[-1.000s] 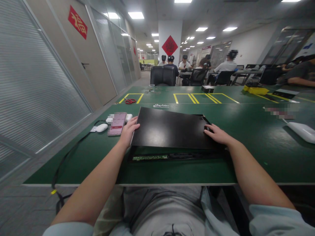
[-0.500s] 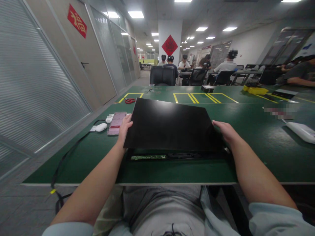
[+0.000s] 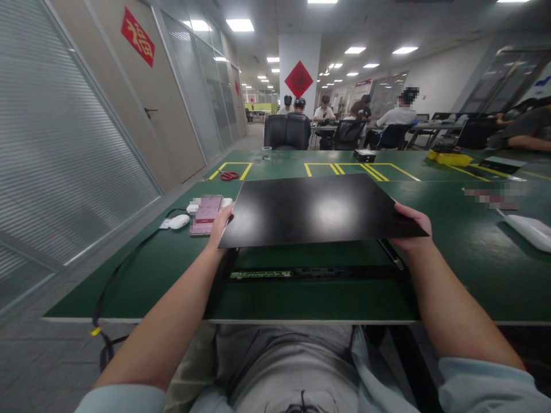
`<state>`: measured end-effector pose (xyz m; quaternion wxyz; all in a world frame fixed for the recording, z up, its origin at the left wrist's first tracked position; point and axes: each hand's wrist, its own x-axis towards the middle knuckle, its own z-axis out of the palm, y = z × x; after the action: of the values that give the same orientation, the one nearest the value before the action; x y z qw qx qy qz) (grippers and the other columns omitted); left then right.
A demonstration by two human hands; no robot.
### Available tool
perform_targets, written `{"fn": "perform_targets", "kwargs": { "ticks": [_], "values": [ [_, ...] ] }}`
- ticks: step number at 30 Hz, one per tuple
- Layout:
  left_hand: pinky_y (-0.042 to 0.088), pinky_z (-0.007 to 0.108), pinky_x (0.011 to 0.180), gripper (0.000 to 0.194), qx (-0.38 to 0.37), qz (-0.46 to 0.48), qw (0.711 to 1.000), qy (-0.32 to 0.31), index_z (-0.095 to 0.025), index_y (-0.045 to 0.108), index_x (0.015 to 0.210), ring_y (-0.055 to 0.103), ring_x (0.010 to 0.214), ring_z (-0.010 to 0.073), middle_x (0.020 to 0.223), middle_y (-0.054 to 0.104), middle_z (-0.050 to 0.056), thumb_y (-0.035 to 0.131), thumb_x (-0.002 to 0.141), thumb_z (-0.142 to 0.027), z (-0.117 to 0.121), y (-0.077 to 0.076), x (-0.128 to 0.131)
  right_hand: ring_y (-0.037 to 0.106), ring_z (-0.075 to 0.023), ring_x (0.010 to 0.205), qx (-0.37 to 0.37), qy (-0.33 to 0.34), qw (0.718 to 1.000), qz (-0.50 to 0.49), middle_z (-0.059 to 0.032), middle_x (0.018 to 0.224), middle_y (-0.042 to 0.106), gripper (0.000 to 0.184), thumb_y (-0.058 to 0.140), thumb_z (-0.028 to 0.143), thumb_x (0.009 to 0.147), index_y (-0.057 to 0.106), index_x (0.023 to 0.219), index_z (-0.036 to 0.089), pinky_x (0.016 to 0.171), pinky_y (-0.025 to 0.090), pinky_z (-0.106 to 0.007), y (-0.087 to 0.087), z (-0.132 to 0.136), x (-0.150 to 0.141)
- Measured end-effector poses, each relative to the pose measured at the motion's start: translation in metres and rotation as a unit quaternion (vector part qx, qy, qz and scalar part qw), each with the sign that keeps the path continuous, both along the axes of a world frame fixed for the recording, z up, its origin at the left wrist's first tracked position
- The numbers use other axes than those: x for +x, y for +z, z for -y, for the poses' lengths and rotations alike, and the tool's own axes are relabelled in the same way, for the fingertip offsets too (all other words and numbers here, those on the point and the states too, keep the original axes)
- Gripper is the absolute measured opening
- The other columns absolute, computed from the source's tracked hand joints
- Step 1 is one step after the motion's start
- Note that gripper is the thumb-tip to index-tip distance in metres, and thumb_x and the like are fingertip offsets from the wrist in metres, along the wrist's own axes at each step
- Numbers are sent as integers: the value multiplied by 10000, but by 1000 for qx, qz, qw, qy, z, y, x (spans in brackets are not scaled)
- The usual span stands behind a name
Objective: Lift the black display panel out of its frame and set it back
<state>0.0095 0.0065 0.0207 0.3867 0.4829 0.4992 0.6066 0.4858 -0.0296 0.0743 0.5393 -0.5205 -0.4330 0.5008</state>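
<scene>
Grip of 2 hands (image 3: 220, 228) (image 3: 415, 230) — black panel (image 3: 318, 209)

The green tabletop (image 3: 491, 278), marked with yellow lines (image 3: 319, 164), carries a dark frame (image 3: 336, 272) near its front edge, a phone (image 3: 207, 213), red-handled scissors (image 3: 229, 176), a clear cup (image 3: 267, 153), a black box (image 3: 364, 155) and a white device (image 3: 527, 230).

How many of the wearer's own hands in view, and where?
2: the left hand holds the black panel at its left edge, the right hand at its right edge. Some fingers are hidden beneath it.
</scene>
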Motion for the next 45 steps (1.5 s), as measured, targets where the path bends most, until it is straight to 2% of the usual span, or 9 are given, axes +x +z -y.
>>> {"fn": "perform_targets", "kwargs": {
  "ticks": [3,6,9,12,17,19,26,32,45],
  "values": [
    [426,414,1228,401,61,-110,992,30,-240,812,1227,498,1494,377,1401,726,108,789,858,-395,0,-5,-4,635,-402,1387,28,-36,997,-62,-190,1520,664,621,434,316,964,592,1545,164,1157,495,-580,-1,-4,7],
    [416,471,1246,463,86,-202,974,55,-215,744,1369,601,1382,333,1402,710,132,558,1013,-446,-2,-9,-5,736,-334,1183,72,-110,974,-185,-147,1288,772,479,570,198,833,725,1286,184,1050,591,-518,-5,-13,11],
    [406,514,1257,500,65,-224,970,69,-192,674,1436,624,1354,326,1378,705,146,561,997,-404,-8,-14,-4,750,-251,880,99,-186,930,-302,-88,971,763,392,577,97,674,699,1036,184,813,666,-416,-10,-25,10],
    [437,549,1233,663,36,-249,966,60,-170,557,1539,653,1329,334,1396,693,170,668,913,-359,-12,-19,-3,694,-185,756,125,-247,903,-329,-14,855,671,336,569,26,615,582,897,209,676,648,-317,-15,-35,8],
    [463,566,1222,811,3,-298,954,30,-185,478,1591,623,1427,352,1474,682,190,739,831,-296,-9,-22,-3,669,-116,797,227,-376,848,-296,71,866,586,451,562,-50,566,463,897,240,734,628,-243,-21,-43,16],
    [456,568,1233,719,-7,-320,947,18,-190,562,1518,625,1432,357,1464,703,177,727,824,-280,-7,-20,-4,675,-124,843,253,-415,833,-264,63,894,602,463,552,-44,564,468,918,243,709,609,-221,-23,-42,21],
    [517,541,1182,430,-21,-392,920,-9,-199,764,1246,703,1303,372,1365,775,142,680,843,-320,0,-12,-1,677,-139,864,223,-506,801,-231,30,1013,638,575,513,-5,607,514,1112,271,538,495,-178,-22,-35,35],
    [545,518,1150,390,-19,-435,900,-14,-219,799,1187,727,1231,365,1334,795,120,653,850,-352,2,-8,-1,701,-142,915,194,-512,803,-237,26,1117,640,542,507,11,655,446,1111,297,648,605,-234,-24,-37,40],
    [532,516,1164,393,-8,-482,875,-36,-224,826,1147,723,1240,369,1306,808,122,630,842,-377,1,-9,-3,652,-129,813,55,-473,845,-243,63,987,577,531,559,31,597,423,1033,302,608,584,-221,-60,-64,53]
  ]
}}
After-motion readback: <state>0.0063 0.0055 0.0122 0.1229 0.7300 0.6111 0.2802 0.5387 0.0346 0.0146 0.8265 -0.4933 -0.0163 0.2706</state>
